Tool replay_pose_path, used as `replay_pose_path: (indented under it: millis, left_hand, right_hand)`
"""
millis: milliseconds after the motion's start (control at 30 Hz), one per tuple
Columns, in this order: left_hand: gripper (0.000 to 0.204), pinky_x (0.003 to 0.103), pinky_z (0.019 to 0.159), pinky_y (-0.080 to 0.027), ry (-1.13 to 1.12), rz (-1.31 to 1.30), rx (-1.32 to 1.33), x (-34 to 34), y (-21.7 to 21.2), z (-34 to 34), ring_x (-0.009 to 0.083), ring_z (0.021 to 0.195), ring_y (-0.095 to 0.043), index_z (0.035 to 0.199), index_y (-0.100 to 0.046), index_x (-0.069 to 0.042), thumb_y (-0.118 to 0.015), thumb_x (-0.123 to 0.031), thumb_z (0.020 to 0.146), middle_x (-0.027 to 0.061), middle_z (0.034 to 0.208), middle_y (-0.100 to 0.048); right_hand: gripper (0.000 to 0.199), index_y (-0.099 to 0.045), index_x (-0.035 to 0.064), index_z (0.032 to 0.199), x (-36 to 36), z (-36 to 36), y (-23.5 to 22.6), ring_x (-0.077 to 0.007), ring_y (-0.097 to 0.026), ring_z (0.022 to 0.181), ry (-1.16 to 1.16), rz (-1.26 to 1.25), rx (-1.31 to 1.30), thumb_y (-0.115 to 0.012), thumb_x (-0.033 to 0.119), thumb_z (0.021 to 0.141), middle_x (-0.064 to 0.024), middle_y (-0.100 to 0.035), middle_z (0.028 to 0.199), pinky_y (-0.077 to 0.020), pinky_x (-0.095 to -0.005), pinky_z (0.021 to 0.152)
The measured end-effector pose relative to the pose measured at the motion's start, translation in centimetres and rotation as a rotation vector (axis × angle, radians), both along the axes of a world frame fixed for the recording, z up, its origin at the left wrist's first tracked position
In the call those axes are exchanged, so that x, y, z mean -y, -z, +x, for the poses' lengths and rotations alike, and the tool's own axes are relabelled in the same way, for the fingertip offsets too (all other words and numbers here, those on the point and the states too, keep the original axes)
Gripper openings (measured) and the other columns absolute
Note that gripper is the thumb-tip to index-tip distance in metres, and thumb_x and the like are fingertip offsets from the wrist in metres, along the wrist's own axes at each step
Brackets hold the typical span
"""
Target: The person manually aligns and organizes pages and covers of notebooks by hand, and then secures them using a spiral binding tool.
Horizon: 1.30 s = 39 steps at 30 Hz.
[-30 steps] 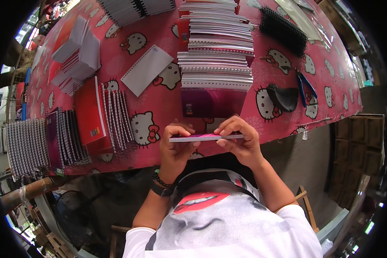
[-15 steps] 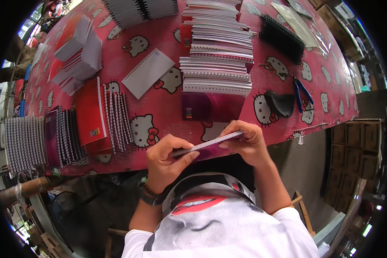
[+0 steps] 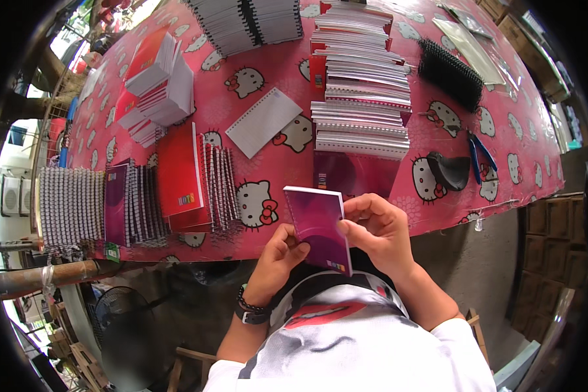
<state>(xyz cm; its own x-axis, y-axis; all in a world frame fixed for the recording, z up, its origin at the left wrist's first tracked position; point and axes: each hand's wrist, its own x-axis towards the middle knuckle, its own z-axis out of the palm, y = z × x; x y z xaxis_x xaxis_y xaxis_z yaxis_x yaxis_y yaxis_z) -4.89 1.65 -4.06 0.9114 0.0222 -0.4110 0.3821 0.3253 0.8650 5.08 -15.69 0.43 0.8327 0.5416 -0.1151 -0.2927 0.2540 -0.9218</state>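
I hold a purple-covered notebook (image 3: 317, 228) above the table's near edge, its cover turned up toward me and small holes running along its left side. My left hand (image 3: 284, 251) is closed on its lower left edge, thumb on the cover. At the opposite edge, my right hand (image 3: 375, 228) pinches the notebook near its upper right, with the thumb on the edge; some fingertips are hidden. Just beyond lies a long row of punched page blocks (image 3: 362, 140) with another purple cover (image 3: 356, 173) at its near end.
Coil-bound notebooks (image 3: 72, 206) and a red notebook (image 3: 179, 170) stand at the left. A loose punched sheet (image 3: 263, 123) lies mid-table. Blue-handled pliers (image 3: 480, 157), a black curved object (image 3: 449, 171) and black binding coils (image 3: 451, 75) lie at the right.
The notebook has turned from nearly edge-on to showing its purple cover. My left hand has moved down its left side, and the right hand now grips its right edge. The whole view has shifted.
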Motion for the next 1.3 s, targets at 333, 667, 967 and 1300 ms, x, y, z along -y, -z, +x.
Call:
replay_pose_path:
  millis: [333, 667, 967, 1300]
  left_hand:
    - [0.030, 0.027, 0.074, -0.046, -0.117, -0.827, 0.098, 2.7, -0.5, 1.9, 0.0122, 0.084, -0.055, 0.118, -0.050, -0.004, -0.054, -0.013, 0.089, 0.0033, 0.096, -0.058]
    - [0.026, 0.024, 0.071, -0.047, -0.213, -0.094, 0.098, 2.0, -2.0, 3.4, 0.0093, 0.080, -0.057, 0.109, -0.056, -0.002, -0.060, -0.015, 0.087, 0.0039, 0.092, -0.062]
    - [0.040, 0.034, 0.071, -0.046, -0.073, 1.409, 0.097, -0.3, -2.6, 4.5, 0.0257, 0.081, -0.058, 0.103, -0.058, -0.004, -0.074, -0.019, 0.070, 0.0106, 0.088, -0.059]
    - [0.049, 0.043, 0.088, -0.045, -0.064, 1.761, 0.022, -6.3, -2.0, 19.7, 0.0317, 0.109, -0.050, 0.114, -0.050, -0.005, -0.070, -0.023, 0.073, 0.0140, 0.111, -0.056]
  right_hand:
    - [0.038, -0.048, -0.0012, 0.111, -2.0, -0.2, -1.1, -0.0039, -0.055, 0.062, -0.042, 0.090, 0.027, -0.068, 0.004, 0.079, -0.0029, -0.056, 0.075, -0.0441, -0.0160, 0.049]
    - [0.039, -0.047, 0.0007, 0.114, 0.7, 0.5, 0.2, -0.0054, -0.055, 0.069, -0.009, -0.043, 0.201, -0.064, 0.000, 0.079, -0.0023, -0.053, 0.081, -0.0471, -0.0212, 0.057]
    - [0.036, -0.057, 0.0014, 0.105, 1.2, 1.0, 4.6, -0.0165, -0.061, 0.077, 0.071, -0.566, 0.584, -0.063, -0.005, 0.070, -0.0089, -0.059, 0.095, -0.0478, -0.0248, 0.059]
    - [0.025, -0.060, 0.0027, 0.097, 1.9, 1.9, 5.6, -0.0189, -0.061, 0.069, 0.047, -0.453, 0.597, -0.060, -0.003, 0.073, -0.0091, -0.059, 0.087, -0.0481, -0.0262, 0.056]
